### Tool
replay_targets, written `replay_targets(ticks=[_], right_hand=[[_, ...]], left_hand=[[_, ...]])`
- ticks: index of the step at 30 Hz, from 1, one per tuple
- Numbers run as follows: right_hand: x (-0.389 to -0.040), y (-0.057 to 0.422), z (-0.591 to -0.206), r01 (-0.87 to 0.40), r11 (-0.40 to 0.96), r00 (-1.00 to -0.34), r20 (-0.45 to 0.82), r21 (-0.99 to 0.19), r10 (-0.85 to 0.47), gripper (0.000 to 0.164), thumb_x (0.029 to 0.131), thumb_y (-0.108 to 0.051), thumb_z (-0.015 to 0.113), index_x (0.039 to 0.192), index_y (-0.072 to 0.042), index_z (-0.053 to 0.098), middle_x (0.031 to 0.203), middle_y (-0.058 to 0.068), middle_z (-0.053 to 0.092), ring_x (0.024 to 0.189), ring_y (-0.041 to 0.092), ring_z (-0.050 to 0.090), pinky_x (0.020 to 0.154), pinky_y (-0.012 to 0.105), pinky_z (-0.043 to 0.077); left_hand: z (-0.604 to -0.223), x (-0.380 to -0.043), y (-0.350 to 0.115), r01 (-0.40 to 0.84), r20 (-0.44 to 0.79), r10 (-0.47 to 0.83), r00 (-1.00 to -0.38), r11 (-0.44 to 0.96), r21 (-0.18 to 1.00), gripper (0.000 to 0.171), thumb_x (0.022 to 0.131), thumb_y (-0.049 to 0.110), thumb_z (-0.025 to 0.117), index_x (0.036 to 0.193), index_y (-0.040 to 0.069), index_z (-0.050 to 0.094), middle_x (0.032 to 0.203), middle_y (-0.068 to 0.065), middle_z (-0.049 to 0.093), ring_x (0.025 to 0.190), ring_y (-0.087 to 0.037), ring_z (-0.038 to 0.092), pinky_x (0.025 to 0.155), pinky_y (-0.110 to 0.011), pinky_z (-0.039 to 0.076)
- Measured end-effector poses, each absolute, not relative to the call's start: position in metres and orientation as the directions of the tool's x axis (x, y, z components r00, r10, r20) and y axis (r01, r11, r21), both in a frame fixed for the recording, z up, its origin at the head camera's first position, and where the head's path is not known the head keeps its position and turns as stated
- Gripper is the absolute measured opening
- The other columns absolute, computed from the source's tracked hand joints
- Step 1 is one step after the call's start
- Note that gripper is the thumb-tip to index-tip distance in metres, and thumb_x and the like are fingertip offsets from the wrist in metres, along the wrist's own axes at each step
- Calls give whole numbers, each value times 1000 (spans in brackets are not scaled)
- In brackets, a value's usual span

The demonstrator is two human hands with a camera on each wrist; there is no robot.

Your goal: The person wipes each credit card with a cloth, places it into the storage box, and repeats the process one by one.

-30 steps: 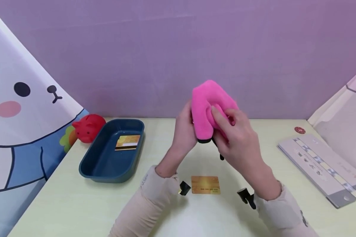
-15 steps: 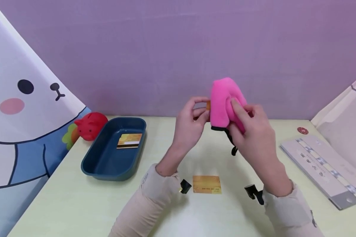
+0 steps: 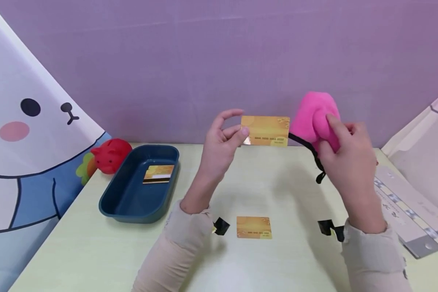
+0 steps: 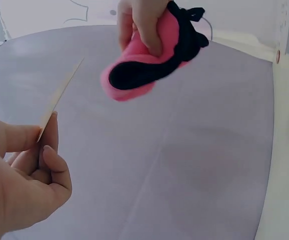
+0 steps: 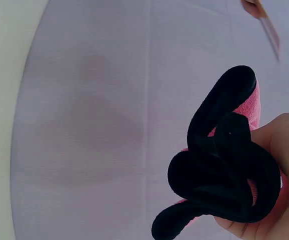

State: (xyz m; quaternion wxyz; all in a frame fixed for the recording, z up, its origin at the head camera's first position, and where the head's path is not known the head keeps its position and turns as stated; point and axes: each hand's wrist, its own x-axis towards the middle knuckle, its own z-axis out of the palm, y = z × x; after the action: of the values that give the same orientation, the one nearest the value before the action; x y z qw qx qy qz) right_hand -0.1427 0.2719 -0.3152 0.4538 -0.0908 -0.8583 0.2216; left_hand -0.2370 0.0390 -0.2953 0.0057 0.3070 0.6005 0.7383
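My left hand (image 3: 219, 150) pinches a gold bank card (image 3: 265, 129) between thumb and fingers, its numbered face showing in the head view. To its right, my right hand (image 3: 352, 172) grips a soft pink pouch (image 3: 314, 111) with black trim and a dangling black strap. The left wrist view catches the card (image 4: 59, 95) nearly edge-on, apart from the pouch. Folds of black lining and trim (image 5: 219, 192) fill much of the right wrist view. Below the hands, a second gold card (image 3: 254, 228) lies flat on the table.
At the left stands a dark blue tray (image 3: 113, 205), with another card (image 3: 157, 174) inside, striped side up. Beside it sits a red piggy bank (image 3: 112, 156). A grey booklet (image 3: 414, 213) lies at the right, partly behind the right arm. A purple cloth (image 3: 160, 73) hangs behind the table.
The gold card, earlier hidden behind the pouch and then only peeking out, is now fully visible in my left hand. My right hand has moved the pouch rightward, away from it.
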Motion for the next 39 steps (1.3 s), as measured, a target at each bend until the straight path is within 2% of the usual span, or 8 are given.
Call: replay_targets(ticks=[3, 7, 13, 16, 20, 25, 30, 39], right_hand=[[-140, 273, -312, -55, 881, -558, 746, -471, 364, 46, 90, -10, 60, 135, -15, 64, 109, 33, 57, 96, 45, 54, 70, 63, 39], [-137, 269, -308, -72, 880, -551, 754, -470, 357, 45, 90, -10, 60, 135, -15, 64, 108, 32, 57, 96, 44, 54, 71, 61, 39], [-133, 267, -306, -99, 880, -539, 768, -465, 345, 45, 89, -9, 61, 134, -14, 65, 108, 33, 56, 95, 44, 54, 72, 61, 40], [-131, 265, -304, -102, 874, -539, 765, -475, 353, 45, 89, -9, 61, 134, -14, 65, 108, 32, 57, 97, 43, 54, 73, 58, 40], [-129, 263, -302, -108, 870, -536, 765, -481, 357, 45, 90, -9, 60, 134, -14, 65, 109, 32, 57, 98, 42, 54, 74, 54, 39], [-128, 262, -299, -112, 873, -526, 774, -475, 353, 44, 89, -10, 60, 133, -13, 65, 107, 33, 56, 95, 43, 54, 74, 54, 40], [-125, 263, -296, -92, 864, -512, 768, -495, 385, 45, 90, -12, 60, 134, -17, 65, 109, 33, 56, 95, 43, 56, 75, 51, 41], [-120, 265, -293, -72, 853, -497, 760, -517, 419, 46, 89, -14, 61, 134, -23, 65, 111, 31, 56, 98, 39, 57, 76, 27, 34]], left_hand=[[-296, -238, 40, 358, 437, 366, -821, -266, 895, 30, 97, -1, 61, 127, 0, 61, 87, -2, 70, 74, -9, 55, 70, -22, 45], [-297, -242, 37, 332, 375, 429, -822, -174, 927, 28, 98, 6, 62, 125, 1, 67, 119, -9, 69, 89, -11, 59, 78, -24, 50], [-297, -245, 31, 266, 245, 591, -769, -53, 963, 51, 98, -3, 55, 147, 11, 51, 146, -1, 52, 117, -17, 55, 88, -24, 49], [-298, -246, 32, 270, 240, 579, -779, -34, 962, 44, 100, -4, 52, 142, 10, 57, 140, -5, 58, 117, -23, 59, 88, -24, 51], [-301, -245, 33, 327, 296, 541, -787, -40, 944, 24, 103, 11, 55, 124, 5, 66, 104, -11, 68, 94, -27, 63, 77, -24, 50], [-302, -244, 32, 396, 342, 494, -799, 6, 918, 23, 103, 24, 58, 111, 5, 68, 72, -3, 45, 62, -18, 38, 58, -26, 32], [-301, -245, 33, 403, 343, 468, -815, 31, 915, 23, 103, 24, 57, 106, 3, 64, 83, -4, 50, 70, -18, 43, 63, -26, 37], [-301, -244, 39, 377, 369, 414, -832, -67, 924, 32, 101, 8, 58, 132, 2, 58, 105, -19, 66, 87, -20, 59, 75, -25, 48]])
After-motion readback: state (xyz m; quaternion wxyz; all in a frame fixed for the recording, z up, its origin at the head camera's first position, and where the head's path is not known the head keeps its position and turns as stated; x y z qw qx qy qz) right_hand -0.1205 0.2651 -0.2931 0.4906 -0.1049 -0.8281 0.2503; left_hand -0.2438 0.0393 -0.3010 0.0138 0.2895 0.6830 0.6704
